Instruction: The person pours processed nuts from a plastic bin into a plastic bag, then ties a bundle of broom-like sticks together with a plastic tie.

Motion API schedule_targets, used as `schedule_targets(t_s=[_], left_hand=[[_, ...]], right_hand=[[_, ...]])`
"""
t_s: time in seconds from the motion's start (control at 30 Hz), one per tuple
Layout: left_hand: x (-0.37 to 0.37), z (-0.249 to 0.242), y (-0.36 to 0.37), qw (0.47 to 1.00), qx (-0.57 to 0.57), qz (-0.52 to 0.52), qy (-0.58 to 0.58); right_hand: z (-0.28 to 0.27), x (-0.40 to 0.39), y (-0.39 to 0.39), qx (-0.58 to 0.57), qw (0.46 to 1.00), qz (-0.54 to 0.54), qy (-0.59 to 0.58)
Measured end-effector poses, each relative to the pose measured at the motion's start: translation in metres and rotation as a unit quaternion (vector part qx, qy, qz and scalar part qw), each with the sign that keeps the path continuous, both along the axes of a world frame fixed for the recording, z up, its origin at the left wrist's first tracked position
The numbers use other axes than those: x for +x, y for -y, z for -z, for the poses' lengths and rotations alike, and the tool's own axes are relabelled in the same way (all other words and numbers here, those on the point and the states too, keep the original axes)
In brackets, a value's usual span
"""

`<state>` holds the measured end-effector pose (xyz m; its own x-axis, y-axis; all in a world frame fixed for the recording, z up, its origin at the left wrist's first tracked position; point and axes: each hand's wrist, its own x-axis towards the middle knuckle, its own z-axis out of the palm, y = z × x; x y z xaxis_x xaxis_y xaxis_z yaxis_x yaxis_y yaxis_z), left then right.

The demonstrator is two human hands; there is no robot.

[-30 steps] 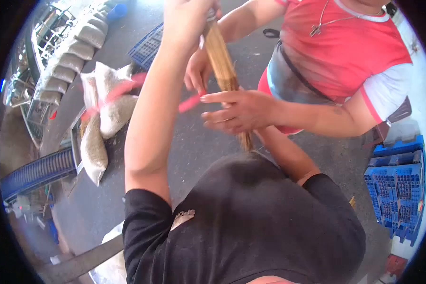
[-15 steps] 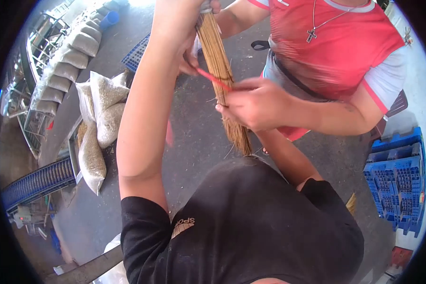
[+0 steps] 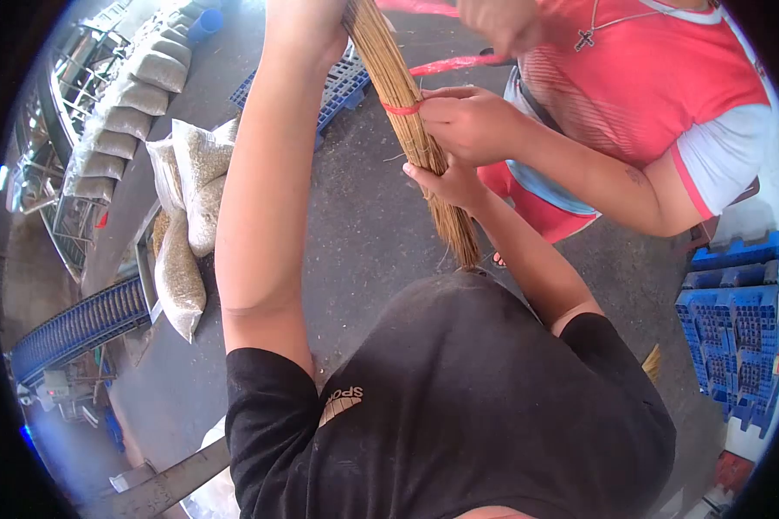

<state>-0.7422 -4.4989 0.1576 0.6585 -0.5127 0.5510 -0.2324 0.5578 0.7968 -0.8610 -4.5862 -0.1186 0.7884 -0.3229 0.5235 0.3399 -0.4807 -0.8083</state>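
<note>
A stick broom point(image 3: 404, 82), a bundle of thin brown sticks, slants from the top edge down toward my black shirt. My left hand point(image 3: 307, 30) closes round its upper part, the fingers partly cut off by the frame. Lower down, my right hand point(image 3: 452, 184) grips the bundle, thumb across the front. Between my hands, a red plastic strip point(image 3: 402, 110) circles the sticks. A co-worker's hand point(image 3: 469, 121) pinches the bundle's side at that strip. The co-worker's other hand point(image 3: 504, 24) is blurred, near loose lengths of red strip point(image 3: 454, 65).
The co-worker in a red shirt point(image 3: 658, 78) stands close at the right front. Filled clear sacks point(image 3: 182, 277) lie at left, with more sacks point(image 3: 138, 95) lined up behind. Blue pallets point(image 3: 731, 337) are stacked at right; another blue pallet point(image 3: 342, 86) lies beyond my left arm.
The red strip, earlier stretched across the sticks, now encircles them. One co-worker's hand has moved up off my right hand, uncovering it; the other has swung up and right.
</note>
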Motion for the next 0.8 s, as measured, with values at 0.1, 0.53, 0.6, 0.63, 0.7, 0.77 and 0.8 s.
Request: schedule_targets(t_s=[0.1,0.53,0.6,0.63,0.7,0.77,0.8], left_hand=[[0.000,0.001,0.002,1.000,-0.003,0.003,0.000],[-0.025,-0.004,0.005,1.000,0.002,0.002,0.025],[-0.031,-0.003,0.004,1.000,0.012,-0.010,0.021],[-0.034,-0.003,0.003,1.000,0.009,-0.007,0.029],[-0.039,-0.003,0.003,0.999,0.006,-0.005,0.035],[-0.042,-0.002,0.001,0.999,0.006,-0.010,0.036],[-0.042,0.000,0.001,0.999,0.006,-0.012,0.035]], right_hand=[[-0.006,0.004,0.001,-0.069,0.994,0.043,0.079],[-0.036,-0.019,0.009,-0.247,0.957,0.011,0.150],[-0.045,-0.024,0.009,-0.281,0.940,0.030,0.189],[-0.050,-0.026,0.008,-0.302,0.929,0.040,0.211],[-0.056,-0.027,0.008,-0.331,0.908,0.053,0.250],[-0.064,-0.031,0.004,-0.310,0.919,0.035,0.241],[-0.067,-0.035,0.000,-0.242,0.952,-0.004,0.185]])
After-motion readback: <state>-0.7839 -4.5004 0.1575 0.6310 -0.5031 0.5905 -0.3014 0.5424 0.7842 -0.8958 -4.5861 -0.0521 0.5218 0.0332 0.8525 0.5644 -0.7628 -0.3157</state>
